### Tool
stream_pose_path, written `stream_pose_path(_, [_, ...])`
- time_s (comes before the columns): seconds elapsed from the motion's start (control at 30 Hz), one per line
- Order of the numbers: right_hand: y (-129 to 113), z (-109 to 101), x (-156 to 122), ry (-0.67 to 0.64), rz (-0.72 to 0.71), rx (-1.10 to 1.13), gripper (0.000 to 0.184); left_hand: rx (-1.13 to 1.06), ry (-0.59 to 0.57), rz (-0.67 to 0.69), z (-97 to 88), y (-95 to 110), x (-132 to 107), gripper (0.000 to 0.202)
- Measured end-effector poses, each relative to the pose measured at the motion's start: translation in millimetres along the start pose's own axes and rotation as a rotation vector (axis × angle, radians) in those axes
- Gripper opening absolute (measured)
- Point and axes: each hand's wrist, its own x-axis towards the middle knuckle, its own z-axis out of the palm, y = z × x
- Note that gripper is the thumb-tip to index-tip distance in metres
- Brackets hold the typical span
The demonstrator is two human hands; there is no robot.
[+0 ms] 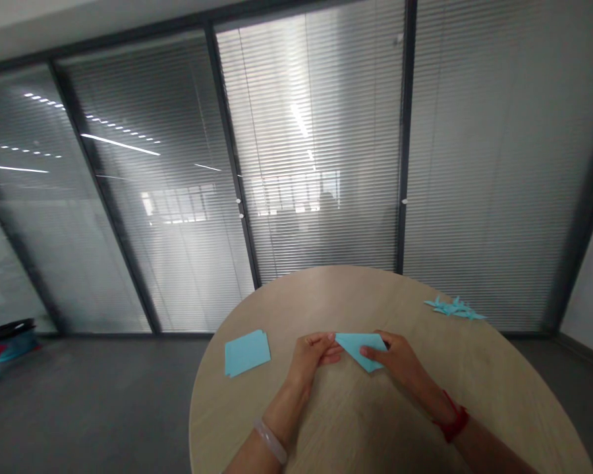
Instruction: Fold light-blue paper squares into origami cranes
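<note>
A folded sheet of light blue paper (358, 343) is held between my two hands, just above the wooden table (336, 293). Its top edge runs straight and its lower edges come to a point. The fingertips of my left hand (312, 352) pinch its left corner. My right hand (393, 355) grips the right side, thumb on the front face and fingers behind, partly hidden. To the left of my left hand lies a stack of square blue paper (247, 353). Several folded blue paper pieces (454, 307) sit in a pile near the table's right edge.
The round table's far edge stands close to a glass partition with blinds (316, 145) in dark frames. On the grey floor (118, 401) at the far left are red, blue and black objects (12, 342), cut off by the frame.
</note>
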Motion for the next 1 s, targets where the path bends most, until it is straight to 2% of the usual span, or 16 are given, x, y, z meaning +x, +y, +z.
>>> stream_pose_path(0.6, [0.9,4.4,-0.9,-0.065,0.065,0.141,0.039,-0.103,0.180,0.005,4.8,-5.2,-0.2,0.038])
stream_pose_path(0.67, [0.7,4.0,-1.3,-0.070,0.071,0.141,0.040,-0.114,0.164,0.014,4.5,-5.5,-0.7,0.040])
stream_pose_path(0.87, [2.6,3.1,-1.4,-0.075,0.111,0.130,0.045,-0.150,0.016,0.035,2.5,-7.1,-0.7,0.048])
stream_pose_path(1.0, [0.3,3.3,-2.9,-0.077,0.104,0.150,0.042,-0.171,0.031,0.032,2.1,-9.4,0.7,0.045])
